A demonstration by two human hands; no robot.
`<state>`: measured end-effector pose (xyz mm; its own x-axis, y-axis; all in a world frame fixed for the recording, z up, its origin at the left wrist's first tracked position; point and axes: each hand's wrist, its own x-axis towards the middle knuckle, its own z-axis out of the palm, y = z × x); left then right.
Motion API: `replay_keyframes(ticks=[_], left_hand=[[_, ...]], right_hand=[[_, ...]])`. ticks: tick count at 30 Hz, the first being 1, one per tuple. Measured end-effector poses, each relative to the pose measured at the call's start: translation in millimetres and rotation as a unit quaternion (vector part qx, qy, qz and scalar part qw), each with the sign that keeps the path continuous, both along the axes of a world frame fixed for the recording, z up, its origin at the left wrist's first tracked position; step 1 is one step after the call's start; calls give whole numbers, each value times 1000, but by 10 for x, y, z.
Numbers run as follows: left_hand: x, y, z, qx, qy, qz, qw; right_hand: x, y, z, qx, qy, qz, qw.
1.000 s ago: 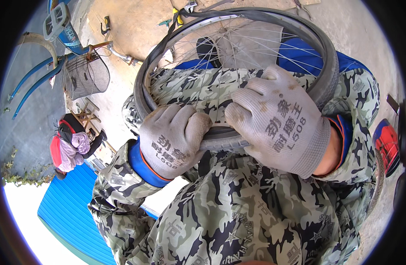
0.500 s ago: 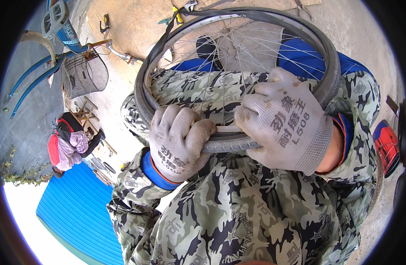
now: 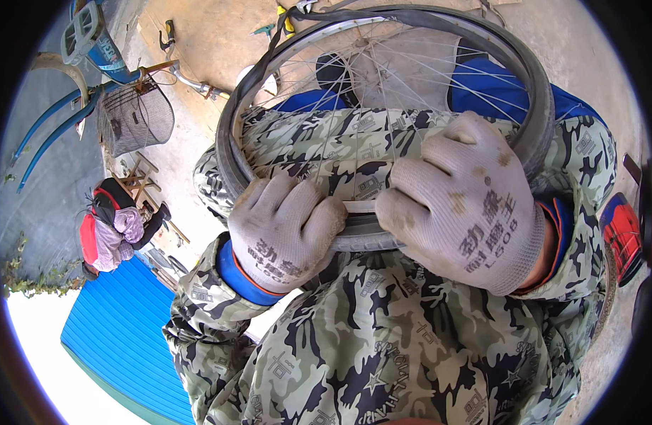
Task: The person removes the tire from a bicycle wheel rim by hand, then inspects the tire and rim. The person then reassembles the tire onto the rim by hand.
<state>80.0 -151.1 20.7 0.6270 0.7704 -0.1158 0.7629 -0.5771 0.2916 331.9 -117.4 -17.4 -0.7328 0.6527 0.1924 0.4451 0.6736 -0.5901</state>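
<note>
A spoked bicycle wheel (image 3: pixel 361 44) rests across my lap, its near edge against my body. Around its rim runs a black tyre (image 3: pixel 368 242); a limp black inner tube (image 3: pixel 251 81) lies along the far and left side. My left hand (image 3: pixel 283 230), in a grey-white work glove, is closed round the tyre and rim at the near left. My gloved right hand (image 3: pixel 468 205) grips the same near stretch on the right, fingers curled over the rim. Between the two hands, a short piece of pale rim and tyre shows. Both palms' undersides are hidden.
Beyond the wheel lies a board (image 3: pixel 198 35) with a yellow-handled tool (image 3: pixel 284 23) and pliers (image 3: pixel 169 34). At left stand a blue bicycle frame (image 3: pixel 53 131) and a wire basket (image 3: pixel 136 117). A person (image 3: pixel 110 227) sits farther off. A red-and-blue object (image 3: pixel 619 230) is at right.
My hands stay on the near rim. The right hand has shifted slightly down and its wrist has rolled; the left has moved slightly left. The wheel's far edge sits a little higher in view.
</note>
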Motion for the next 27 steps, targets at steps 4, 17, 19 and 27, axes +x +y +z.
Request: replay_keyframes(ticks=[4,17,19,27], left_hand=[[-65,16,-3,12,-14,1,1000],[-308,-255,-276,162,-29,66,984],[-336,-238,-234,129,-32,83,988],[-221,-41,-139,-37,-42,63,996]], right_hand=[[0,8,49,36,30,-24,999],[-64,-7,85,10,38,6,999],[-112,-3,108,42,18,4,999],[-135,47,85,-18,-44,32,998]])
